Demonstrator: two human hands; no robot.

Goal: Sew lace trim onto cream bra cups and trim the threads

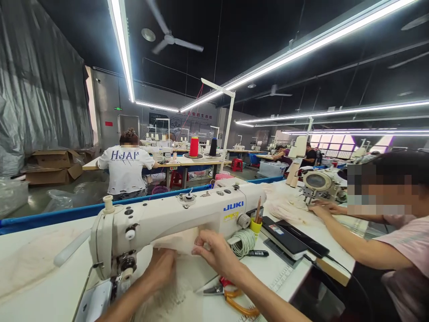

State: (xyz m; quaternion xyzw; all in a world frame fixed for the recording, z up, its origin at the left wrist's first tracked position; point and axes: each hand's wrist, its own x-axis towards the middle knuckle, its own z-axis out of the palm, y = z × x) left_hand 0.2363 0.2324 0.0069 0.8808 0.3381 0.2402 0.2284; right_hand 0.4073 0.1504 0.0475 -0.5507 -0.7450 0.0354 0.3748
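Observation:
A piece of thin cream cloth (182, 241) is held up beneath the arm of a white JUKI sewing machine (187, 210). My right hand (212, 250) pinches its right edge between thumb and curled fingers. At the cloth's left side is my left hand (162, 268), bent and closed at the cloth, its fingertips hidden. More pale, sheer fabric with a frayed look (167, 299) spreads over the table below both hands. Just under my right forearm lie orange-handled scissors (234, 299), blades pointing left. The machine's needle area is left of my left hand.
Right of the machine are a coil of pale cord (243, 243), a black marker (258, 253), a yellow cup with pencils (255, 226) and a black notebook with a phone (284, 237). A co-worker (395, 250) sews at the right. Pale cloth (30, 255) lies at the left.

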